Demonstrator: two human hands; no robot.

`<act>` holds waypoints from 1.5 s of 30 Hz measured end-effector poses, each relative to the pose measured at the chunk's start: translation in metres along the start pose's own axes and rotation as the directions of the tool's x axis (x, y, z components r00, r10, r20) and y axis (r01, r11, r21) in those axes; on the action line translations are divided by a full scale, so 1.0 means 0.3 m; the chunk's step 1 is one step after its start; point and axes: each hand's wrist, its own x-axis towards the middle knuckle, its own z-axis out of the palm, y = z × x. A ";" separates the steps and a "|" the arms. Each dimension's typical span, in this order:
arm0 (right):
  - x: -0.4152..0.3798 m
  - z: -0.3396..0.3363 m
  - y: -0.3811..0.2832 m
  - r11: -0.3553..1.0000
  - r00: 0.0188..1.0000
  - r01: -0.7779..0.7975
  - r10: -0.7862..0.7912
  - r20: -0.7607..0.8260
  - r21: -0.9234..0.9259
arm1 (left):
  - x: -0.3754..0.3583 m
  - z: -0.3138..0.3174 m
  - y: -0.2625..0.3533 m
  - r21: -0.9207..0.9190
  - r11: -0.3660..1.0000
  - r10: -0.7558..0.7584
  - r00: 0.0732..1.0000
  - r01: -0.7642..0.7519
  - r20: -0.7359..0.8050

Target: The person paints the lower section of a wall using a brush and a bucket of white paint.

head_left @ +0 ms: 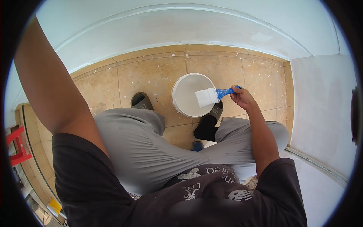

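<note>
My right hand (243, 98) grips a paintbrush (223, 92) by its blue, paint-spotted handle. The wide bristles are coated in white and sit over the right side of a white bucket (174, 99). Whether they touch what is inside cannot be made out. Inside, the bucket looks pale, with white paint. It stands on the tiled floor between my feet. My left arm (56, 79) stretches up and to the left, and its hand is outside the view.
A white wall (162, 32) curves across the front, with another wall (323, 102) on the right. The beige tiles (151, 70) carry white paint specks. A red plastic stool (17, 145) stands at far left. A dark blue object (197, 146) lies behind the bucket, near my legs.
</note>
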 end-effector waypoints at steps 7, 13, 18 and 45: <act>-0.010 0.010 0.013 0.978 0.994 -0.029 0.006 -0.113 -0.208 | 0.038 -0.010 -0.007 -0.008 1.000 0.023 1.000 -0.023 0.002; -0.046 0.015 -0.023 0.815 0.987 -0.143 0.073 -0.145 -0.561 | 0.041 -0.015 -0.020 -0.007 1.000 0.029 1.000 -0.029 0.007; -0.070 0.007 -0.059 0.732 0.980 -0.115 0.194 0.044 -0.671 | 0.053 -0.013 -0.029 -0.015 0.999 0.033 0.999 -0.033 0.002; 0.115 0.985 0.046 0.507 0.516 0.624 -0.839 -0.173 -0.595 | 0.056 0.008 -0.149 -0.227 0.973 0.046 0.998 -0.037 0.034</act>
